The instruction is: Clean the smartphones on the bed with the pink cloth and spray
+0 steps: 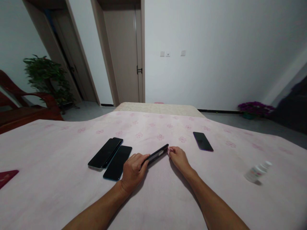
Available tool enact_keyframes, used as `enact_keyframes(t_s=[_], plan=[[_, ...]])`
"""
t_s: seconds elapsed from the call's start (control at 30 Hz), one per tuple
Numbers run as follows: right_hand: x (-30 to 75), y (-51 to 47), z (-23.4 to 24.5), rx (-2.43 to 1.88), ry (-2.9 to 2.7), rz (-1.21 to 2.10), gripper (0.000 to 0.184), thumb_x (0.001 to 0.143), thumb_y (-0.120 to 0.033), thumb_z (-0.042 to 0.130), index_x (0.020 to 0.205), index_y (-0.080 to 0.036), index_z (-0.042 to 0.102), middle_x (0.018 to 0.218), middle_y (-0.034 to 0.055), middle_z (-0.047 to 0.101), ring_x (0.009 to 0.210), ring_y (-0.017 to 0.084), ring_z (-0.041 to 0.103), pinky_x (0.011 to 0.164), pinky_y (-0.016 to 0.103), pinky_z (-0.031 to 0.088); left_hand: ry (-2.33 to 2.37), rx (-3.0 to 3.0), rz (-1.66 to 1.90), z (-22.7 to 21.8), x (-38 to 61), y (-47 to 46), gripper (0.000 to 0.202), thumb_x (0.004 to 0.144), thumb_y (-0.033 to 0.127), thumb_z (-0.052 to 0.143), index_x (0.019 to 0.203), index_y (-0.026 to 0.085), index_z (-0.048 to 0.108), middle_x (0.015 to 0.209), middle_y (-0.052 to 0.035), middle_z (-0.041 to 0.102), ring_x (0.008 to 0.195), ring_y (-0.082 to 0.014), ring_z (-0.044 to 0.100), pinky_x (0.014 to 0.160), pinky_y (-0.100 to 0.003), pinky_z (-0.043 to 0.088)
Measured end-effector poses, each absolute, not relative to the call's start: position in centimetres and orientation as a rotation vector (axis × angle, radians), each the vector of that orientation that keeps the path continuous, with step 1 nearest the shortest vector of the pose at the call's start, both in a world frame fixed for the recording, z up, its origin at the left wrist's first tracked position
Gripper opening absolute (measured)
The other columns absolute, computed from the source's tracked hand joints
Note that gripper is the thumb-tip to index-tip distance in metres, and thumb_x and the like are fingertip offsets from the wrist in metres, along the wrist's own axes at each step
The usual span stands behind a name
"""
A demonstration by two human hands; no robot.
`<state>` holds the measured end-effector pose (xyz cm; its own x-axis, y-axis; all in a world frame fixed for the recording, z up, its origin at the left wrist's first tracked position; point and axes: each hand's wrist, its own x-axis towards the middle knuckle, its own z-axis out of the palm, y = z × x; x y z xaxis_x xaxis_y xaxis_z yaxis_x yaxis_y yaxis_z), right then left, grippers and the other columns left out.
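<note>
My left hand grips one end of a dark smartphone, which is tipped up on its edge above the cloth. At the phone's far end is my right hand, its fingers pinched together around something small and pinkish that I cannot make out. Just left of my left hand lies a black-screened smartphone. Beside that one, more phones lie overlapping, screens up. Another dark phone rests flat beyond my right hand.
A pink flowered tablecloth covers the table. To the right stands a small white bottle. A dark red object shows at the left edge. Past the table are a wooden chair, a potted plant and a closed door.
</note>
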<state>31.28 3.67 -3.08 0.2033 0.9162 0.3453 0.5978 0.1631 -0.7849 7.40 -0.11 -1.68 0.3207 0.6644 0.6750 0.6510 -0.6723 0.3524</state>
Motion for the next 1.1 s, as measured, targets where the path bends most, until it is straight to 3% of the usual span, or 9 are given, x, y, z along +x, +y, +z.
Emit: enact_keyframes(t_s=[0.2,0.47,0.67,0.9,1.1], plan=[[30.9,3.7,-3.2,-1.372,-1.429,0.311,0.031,0.082,-0.029,0.051,0.096,-0.017,0.076,0.087,0.0093,0.07,0.083,0.024,0.064,0.077,0.036,0.05,1.229,2.487,1.303,-1.8,7.3,-0.1,0.023,0.099,0.028,0.051,0.114,0.021,0.068,0.091,-0.0059,0.071,0.085,-0.0201,0.065,0.078,-0.035,0.052],[31.6,3.9,-3.7,-1.487,-1.611,0.371,0.027,0.082,-0.027,0.049,0.077,-0.019,0.074,0.078,0.0068,0.069,0.078,0.022,0.062,0.075,0.033,0.048,1.241,2.439,1.303,-1.7,7.4,-0.4,0.024,0.099,0.027,0.05,0.115,0.021,0.068,0.092,-0.0065,0.071,0.086,-0.0202,0.065,0.078,-0.035,0.052],[31.5,3.8,-3.7,-1.523,-1.622,0.278,0.029,0.085,-0.025,0.047,0.086,-0.017,0.075,0.081,0.0074,0.067,0.079,0.021,0.063,0.073,0.031,0.046,1.258,2.387,1.316,-1.6,7.5,-0.5,0.024,0.098,0.026,0.052,0.114,0.021,0.069,0.091,-0.0058,0.072,0.086,-0.0199,0.067,0.077,-0.033,0.053],[31.7,3.4,-3.2,-1.627,-1.72,0.247,0.025,0.088,-0.02,0.048,0.08,-0.017,0.072,0.082,0.0076,0.068,0.077,0.021,0.063,0.07,0.029,0.044,1.305,2.321,1.351,-2.2,7.2,0.5,0.026,0.098,0.025,0.051,0.118,0.022,0.068,0.095,-0.0052,0.073,0.088,-0.0193,0.07,0.081,-0.033,0.055],[31.1,3.2,-3.8,-1.555,-1.716,0.188,0.027,0.093,-0.02,0.047,0.098,-0.015,0.073,0.09,0.0087,0.066,0.086,0.02,0.064,0.078,0.029,0.046,1.42,2.27,1.24,-3.0,6.7,1.7,0.03,0.099,0.024,0.047,0.122,0.022,0.066,0.102,-0.0055,0.073,0.095,-0.0208,0.07,0.086,-0.036,0.055]])
